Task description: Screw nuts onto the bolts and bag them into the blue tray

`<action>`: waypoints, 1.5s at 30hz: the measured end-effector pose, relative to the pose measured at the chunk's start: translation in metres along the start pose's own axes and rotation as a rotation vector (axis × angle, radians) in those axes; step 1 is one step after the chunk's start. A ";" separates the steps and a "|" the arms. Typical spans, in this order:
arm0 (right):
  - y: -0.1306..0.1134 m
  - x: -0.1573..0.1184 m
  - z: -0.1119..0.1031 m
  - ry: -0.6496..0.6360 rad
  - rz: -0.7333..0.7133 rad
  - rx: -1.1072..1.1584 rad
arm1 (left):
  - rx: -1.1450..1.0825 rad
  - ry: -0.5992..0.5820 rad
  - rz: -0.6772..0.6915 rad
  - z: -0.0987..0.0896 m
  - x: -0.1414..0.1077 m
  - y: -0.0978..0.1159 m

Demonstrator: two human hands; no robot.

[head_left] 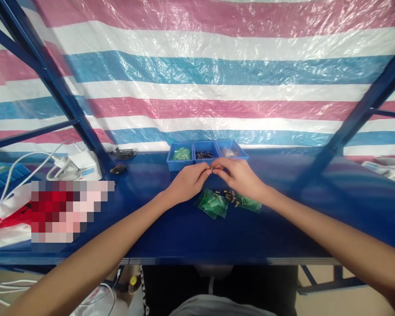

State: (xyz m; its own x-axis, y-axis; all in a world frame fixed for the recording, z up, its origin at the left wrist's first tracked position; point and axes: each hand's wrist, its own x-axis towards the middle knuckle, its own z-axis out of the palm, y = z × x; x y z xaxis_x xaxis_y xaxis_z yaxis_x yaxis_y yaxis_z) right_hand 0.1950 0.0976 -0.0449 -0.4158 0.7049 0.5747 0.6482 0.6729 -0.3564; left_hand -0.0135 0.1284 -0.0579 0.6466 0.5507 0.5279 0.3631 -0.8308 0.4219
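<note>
My left hand (189,181) and my right hand (238,175) meet fingertip to fingertip just in front of three blue bins. Both pinch one small dark metal piece (211,169), partly hidden by the fingers. Below them on the blue table (184,237) lie green plastic packets (213,202), with several small metal screws (231,196) to their right. Another green packet (250,203) lies partly under the right wrist. Green packets fill the left bin (180,165), dark small parts are in the middle bin (204,144), and a clear bag shows in the right bin (243,154).
A white power strip (91,164) with cables and a dark oval object (118,169) are at the left. Nearby lies a red and white item (9,217), partly pixelated. Blue metal posts (57,87) rise at both sides before a striped sheet (200,70).
</note>
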 end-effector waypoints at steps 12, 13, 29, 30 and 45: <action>0.008 -0.003 -0.001 -0.086 -0.012 -0.077 | -0.016 -0.040 -0.038 -0.001 -0.002 0.001; 0.008 -0.003 -0.001 -0.099 -0.013 -0.082 | -0.016 -0.049 -0.044 -0.001 -0.002 0.001; 0.019 0.009 -0.008 -0.116 -0.121 -0.070 | 0.041 -0.013 -0.088 -0.002 -0.001 -0.004; 0.023 0.014 -0.008 -0.092 -0.115 -0.086 | 0.065 0.002 -0.097 -0.002 -0.001 -0.004; 0.017 0.019 -0.036 -0.103 0.097 -0.021 | 0.268 -0.125 -0.037 -0.008 -0.003 -0.006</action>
State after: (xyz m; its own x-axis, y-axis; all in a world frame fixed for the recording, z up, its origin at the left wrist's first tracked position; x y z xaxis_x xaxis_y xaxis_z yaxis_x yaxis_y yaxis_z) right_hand 0.2214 0.1147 -0.0136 -0.4132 0.7866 0.4588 0.7016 0.5962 -0.3902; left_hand -0.0226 0.1319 -0.0562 0.7010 0.5807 0.4141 0.5413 -0.8112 0.2211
